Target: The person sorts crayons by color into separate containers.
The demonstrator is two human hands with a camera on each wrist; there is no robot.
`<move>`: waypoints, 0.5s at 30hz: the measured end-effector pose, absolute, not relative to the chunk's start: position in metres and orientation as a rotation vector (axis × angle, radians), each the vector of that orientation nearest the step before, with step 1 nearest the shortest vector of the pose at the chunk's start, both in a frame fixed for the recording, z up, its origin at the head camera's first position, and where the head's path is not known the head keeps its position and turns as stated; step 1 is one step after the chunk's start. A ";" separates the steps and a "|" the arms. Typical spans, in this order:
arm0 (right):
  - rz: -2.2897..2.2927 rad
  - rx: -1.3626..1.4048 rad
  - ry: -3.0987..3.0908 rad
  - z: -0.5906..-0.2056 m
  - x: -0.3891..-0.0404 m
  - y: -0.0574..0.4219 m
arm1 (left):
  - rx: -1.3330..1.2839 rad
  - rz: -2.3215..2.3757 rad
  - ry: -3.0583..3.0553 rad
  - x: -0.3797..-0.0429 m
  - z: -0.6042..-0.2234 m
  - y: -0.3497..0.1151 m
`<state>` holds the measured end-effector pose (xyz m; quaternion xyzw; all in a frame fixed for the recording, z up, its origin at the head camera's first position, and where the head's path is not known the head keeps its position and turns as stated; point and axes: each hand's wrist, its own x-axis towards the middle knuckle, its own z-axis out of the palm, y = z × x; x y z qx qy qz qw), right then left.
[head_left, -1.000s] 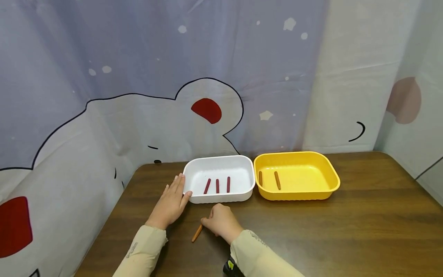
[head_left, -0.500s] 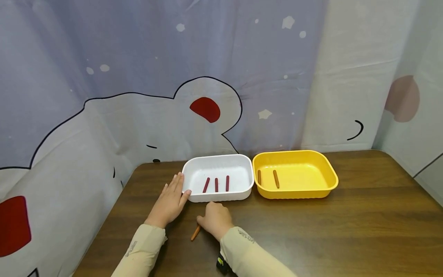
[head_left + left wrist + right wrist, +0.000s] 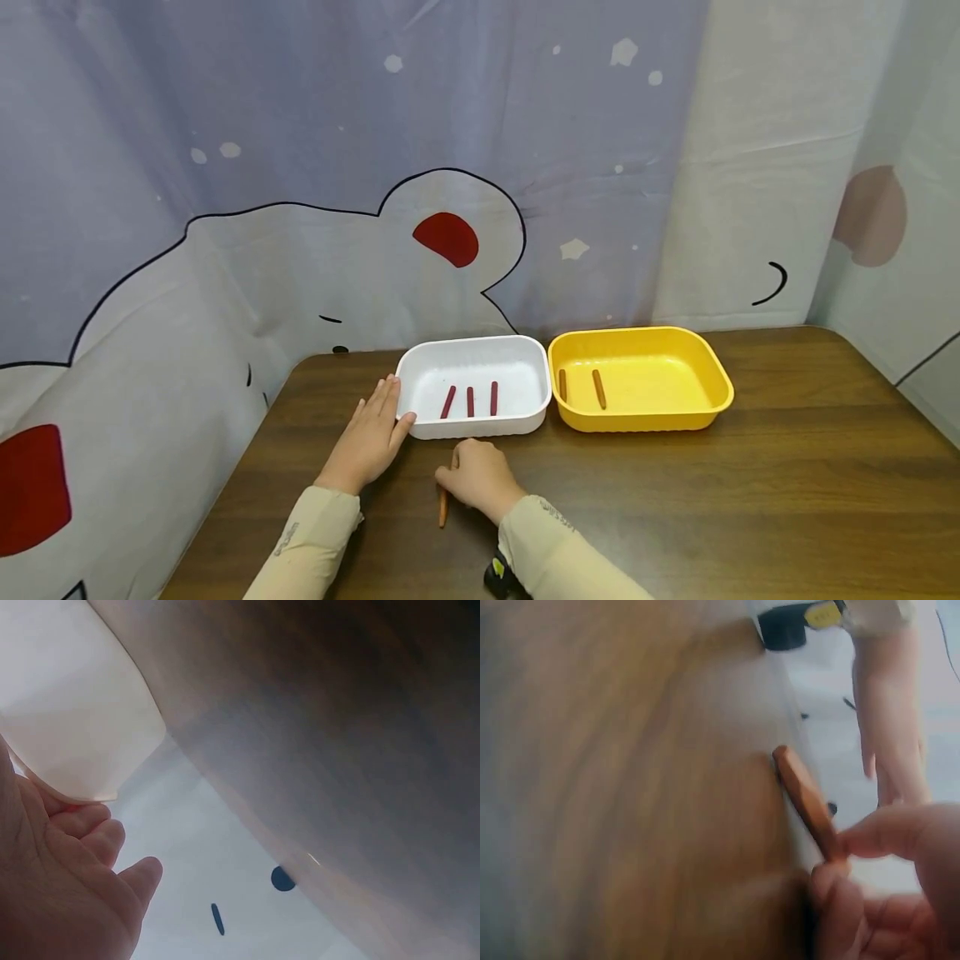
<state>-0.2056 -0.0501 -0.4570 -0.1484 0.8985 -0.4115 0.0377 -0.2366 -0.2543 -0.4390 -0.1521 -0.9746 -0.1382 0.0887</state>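
My right hand (image 3: 480,479) pinches a short orange-brown stick (image 3: 442,508) between thumb and fingers, just in front of the white tray (image 3: 480,429). In the right wrist view the stick (image 3: 804,791) looks faceted, its free end pointing away from the fingertips over the wooden table. My left hand (image 3: 366,437) rests with straight fingers against the left end of the white tray, thumb at its front corner. Inside that tray lie three dark red sticks (image 3: 470,402). Two brown-orange sticks (image 3: 599,389) lie in the left part of the yellow tray (image 3: 645,423).
Both trays stand side by side near the back of the brown wooden table (image 3: 675,517). Behind them hangs a printed curtain (image 3: 337,275). A black wrist camera (image 3: 501,575) sits under my right sleeve. Open tabletop stretches to the right.
The stick in my right hand has turned from a slant to nearly straight toward me. My right hand shifted slightly left, then back right. The left hand stayed on the white tray.
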 end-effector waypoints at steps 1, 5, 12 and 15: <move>-1.326 -0.463 2.699 -0.458 -0.207 -0.047 | -0.452 -0.413 -2.899 -0.237 -0.439 -0.254; -1.588 -0.494 2.391 -0.464 -0.215 -0.032 | -0.448 -0.415 -2.898 -0.236 -0.439 -0.254; -1.819 -0.572 1.994 -0.468 -0.222 -0.014 | -0.446 -0.408 -2.908 -0.235 -0.437 -0.253; -1.881 -0.582 1.900 -0.468 -0.221 -0.011 | -0.446 -0.410 -2.907 -0.235 -0.436 -0.252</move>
